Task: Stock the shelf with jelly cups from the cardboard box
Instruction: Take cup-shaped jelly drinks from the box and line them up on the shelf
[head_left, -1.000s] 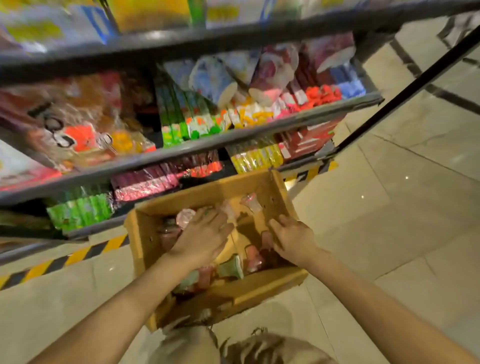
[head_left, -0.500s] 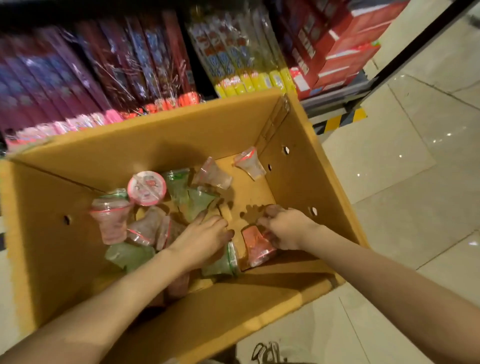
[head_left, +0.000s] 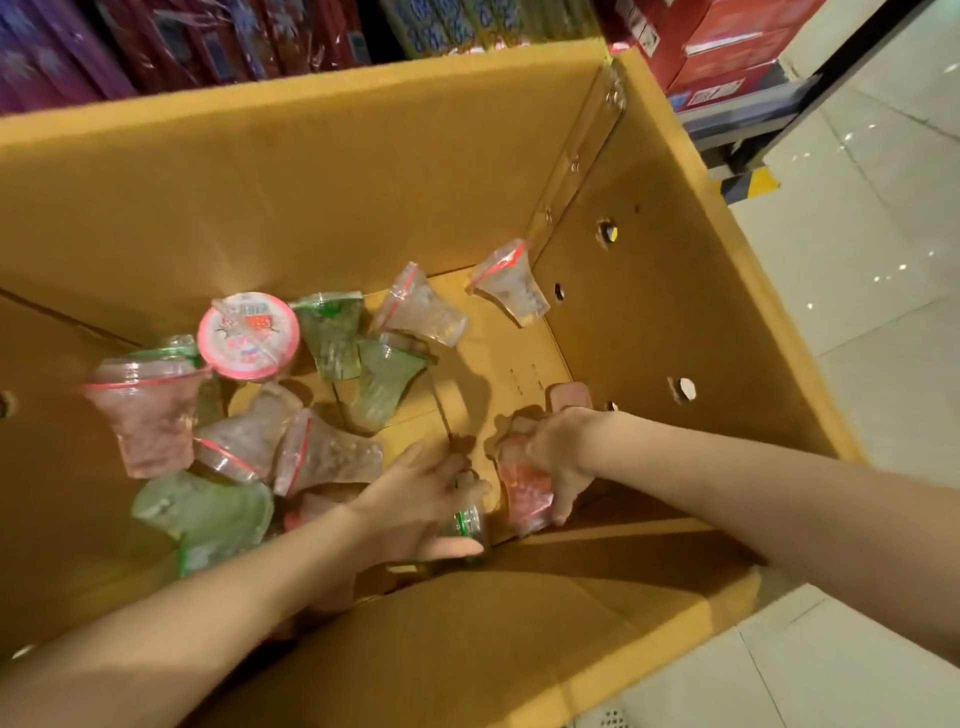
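A large open cardboard box (head_left: 322, 171) fills the view, with several jelly cups lying loose on its bottom. One pink-lidded cup (head_left: 248, 335) faces up; green cups (head_left: 332, 338) and clear red-rimmed cups (head_left: 511, 283) lie on their sides. My left hand (head_left: 415, 506) reaches into the near part of the box and is wrapped around a green-lidded jelly cup (head_left: 467, 522). My right hand (head_left: 556, 457) is beside it, fingers closed on a red jelly cup (head_left: 522, 491). The shelf (head_left: 748, 109) stands just behind the box.
Purple, red and yellow packaged goods (head_left: 171, 41) line the shelf behind the box's far wall. Red cartons (head_left: 727, 47) sit on the low shelf at top right. Pale tiled floor (head_left: 852, 249) runs along the right, with a yellow-black hazard strip (head_left: 748, 184) at the shelf base.
The view has dropped closer into the box, so the shelf rows above are out of sight. Both hands have closed further around the cups at the near wall.
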